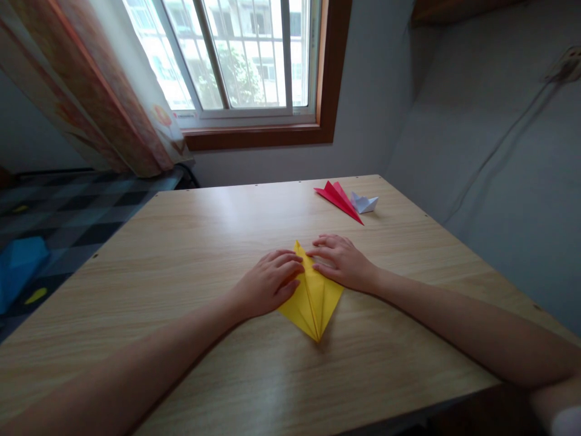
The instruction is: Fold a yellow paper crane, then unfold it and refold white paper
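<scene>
A folded sheet of yellow paper lies on the wooden table in a kite-like shape, one point toward me and a narrow tip pointing away. A crease runs down its middle. My left hand rests over its left side with the fingers stretched out toward the centre line. On the upper right edge, my right hand lies with its fingers spread, fingertips touching the paper near the narrow tip. Parts of the paper's side edges are hidden under both hands.
Toward the far right of the table lie a red paper plane and a small white paper boat, close together. A blue object sits on the checked cloth at left. Walls and a window stand behind.
</scene>
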The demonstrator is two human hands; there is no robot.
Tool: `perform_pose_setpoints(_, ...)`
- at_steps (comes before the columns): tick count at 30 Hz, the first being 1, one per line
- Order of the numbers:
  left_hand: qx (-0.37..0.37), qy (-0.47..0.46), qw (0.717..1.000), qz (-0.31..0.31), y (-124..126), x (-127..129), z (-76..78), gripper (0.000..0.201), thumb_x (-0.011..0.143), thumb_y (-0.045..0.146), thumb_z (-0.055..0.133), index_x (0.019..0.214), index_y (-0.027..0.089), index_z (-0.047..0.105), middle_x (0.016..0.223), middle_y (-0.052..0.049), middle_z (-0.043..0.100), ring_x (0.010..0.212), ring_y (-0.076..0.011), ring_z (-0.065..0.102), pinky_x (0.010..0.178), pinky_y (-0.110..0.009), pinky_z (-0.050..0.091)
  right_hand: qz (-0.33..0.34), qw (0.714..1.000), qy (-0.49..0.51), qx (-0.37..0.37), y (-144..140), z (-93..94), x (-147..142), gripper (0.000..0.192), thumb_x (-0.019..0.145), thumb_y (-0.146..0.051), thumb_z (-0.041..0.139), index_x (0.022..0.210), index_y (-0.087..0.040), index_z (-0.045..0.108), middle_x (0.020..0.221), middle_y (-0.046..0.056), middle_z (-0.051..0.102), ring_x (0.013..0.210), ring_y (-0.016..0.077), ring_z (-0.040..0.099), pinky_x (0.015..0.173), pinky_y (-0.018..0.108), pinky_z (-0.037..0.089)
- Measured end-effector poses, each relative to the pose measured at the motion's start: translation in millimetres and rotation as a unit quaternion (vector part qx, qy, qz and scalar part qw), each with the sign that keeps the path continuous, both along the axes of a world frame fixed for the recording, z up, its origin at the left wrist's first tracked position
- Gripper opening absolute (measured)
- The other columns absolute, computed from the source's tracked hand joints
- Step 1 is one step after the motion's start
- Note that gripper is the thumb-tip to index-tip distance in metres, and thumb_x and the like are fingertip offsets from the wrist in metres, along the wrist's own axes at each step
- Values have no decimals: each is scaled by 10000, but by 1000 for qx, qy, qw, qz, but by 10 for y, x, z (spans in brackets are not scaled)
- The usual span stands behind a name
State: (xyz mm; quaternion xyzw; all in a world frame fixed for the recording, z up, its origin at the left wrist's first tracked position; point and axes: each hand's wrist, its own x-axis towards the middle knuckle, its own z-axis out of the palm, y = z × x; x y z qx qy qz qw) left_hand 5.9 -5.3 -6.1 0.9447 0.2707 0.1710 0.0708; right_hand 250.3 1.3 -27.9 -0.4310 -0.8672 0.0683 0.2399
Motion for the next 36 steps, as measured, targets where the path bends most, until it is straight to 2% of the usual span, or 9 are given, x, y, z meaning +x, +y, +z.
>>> perform_pose_setpoints(6, 7, 19, 1000, 8, -10, -1, 15, 272, 914, 333, 566, 1142, 208, 644, 1270, -66, 654, 1214, -240, 563, 1091, -433, 425, 23, 999, 19, 11, 0, 19, 9, 234, 909, -292, 609, 1114, -241, 708, 1267, 96, 639, 1261, 263, 519, 1067, 477, 392)
perform_pose_setpoints(12, 55, 28, 996, 72, 29, -10, -78, 309, 993, 343, 460, 1199, 217, 653, 1281, -52, 663, 1256, -245, 543, 1097, -457, 414, 85, 995, 13, 53, -26, 43, 17, 153, 902, -282, 623, 1013, -251, 724, 1225, 58, 675, 1266, 246, 527, 1092, 451, 359)
perform_pose_setpoints(18, 54, 57, 994, 75, 22, -1, -91, 403, 1011, 364, 403, 1297, 167, 608, 1361, -77, 613, 1297, -252, 511, 1121, -441, 390, 78, 996, 5, 36, 0, 25, 15, 209, 908, -279, 623, 1088, -234, 722, 1217, 68, 689, 1252, 257, 545, 1067, 445, 380)
perform_pose_setpoints(24, 34, 100, 991, 86, -27, 1, -46, 630, 950, 552, 451, 1417, 132, 494, 1453, -125, 521, 1369, -290, 431, 1168, -461, 297, 75, 996, 15, 39, -1, 16, 22, 278, 871, -349, 675, 1125, -242, 711, 1216, 83, 683, 1253, 279, 542, 1068, 475, 374)
perform_pose_setpoints(28, 32, 111, 990, 79, -51, -15, -39, 713, 927, 611, 447, 1449, 125, 451, 1483, -143, 481, 1394, -310, 391, 1181, -477, 257, 78, 996, 8, 41, -20, 21, 22, 381, 826, -419, 715, 1157, -232, 692, 1243, 95, 665, 1262, 293, 530, 1081, 489, 360)
perform_pose_setpoints(36, 16, 135, 988, 72, -33, -42, -55, 586, 963, 439, 433, 1474, 152, 418, 1522, -145, 427, 1429, -307, 343, 1181, -501, 246, 74, 996, 8, 42, -8, -6, 18, 433, 814, -427, 717, 1178, -206, 636, 1287, 118, 632, 1262, 303, 520, 1061, 496, 374)
